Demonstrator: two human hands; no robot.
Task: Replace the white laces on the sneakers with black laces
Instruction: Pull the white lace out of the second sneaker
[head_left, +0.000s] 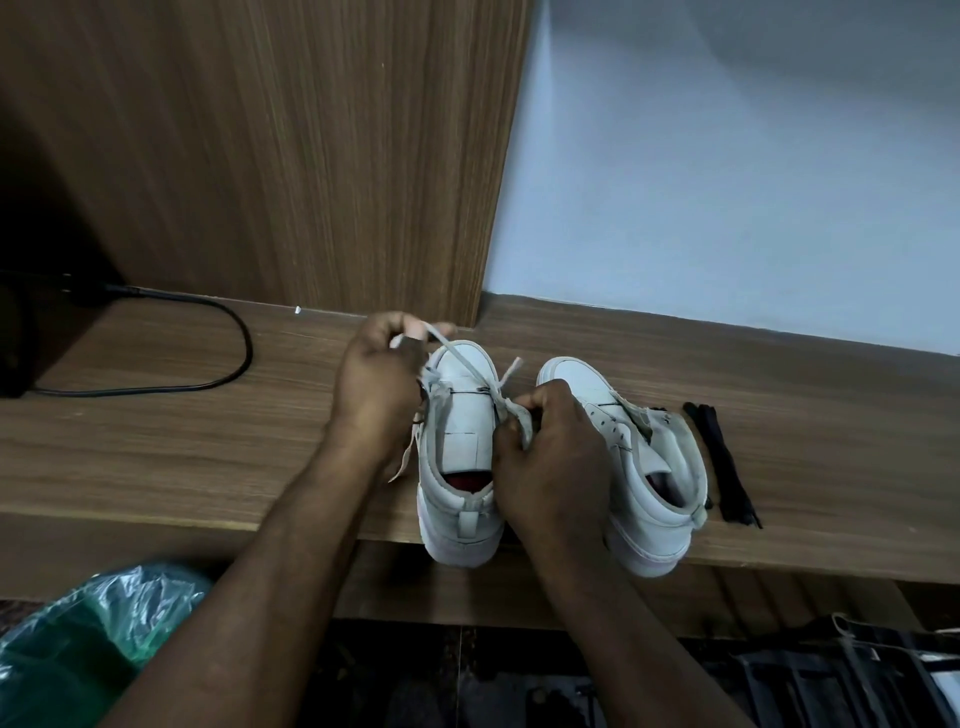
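Two white high-top sneakers stand side by side on a wooden shelf (208, 457), toes pointing away from me. My left hand (376, 382) pinches one end of the white lace (460, 361) beyond the toe of the left sneaker (460, 447). My right hand (550, 467) grips the right flap of that sneaker, where the other lace end comes out. The lace is mostly loosened, with only a low crossing still threaded. The right sneaker (654, 467) shows bare eyelets and no lace. A bundle of black laces (722, 457) lies on the shelf just right of it.
A wooden panel (311, 156) rises behind the left sneaker, with a pale wall (727, 156) to its right. A black cable (208, 374) loops across the shelf at left. Below the shelf edge sit a green plastic bag (88, 634) and dark items on the floor at right.
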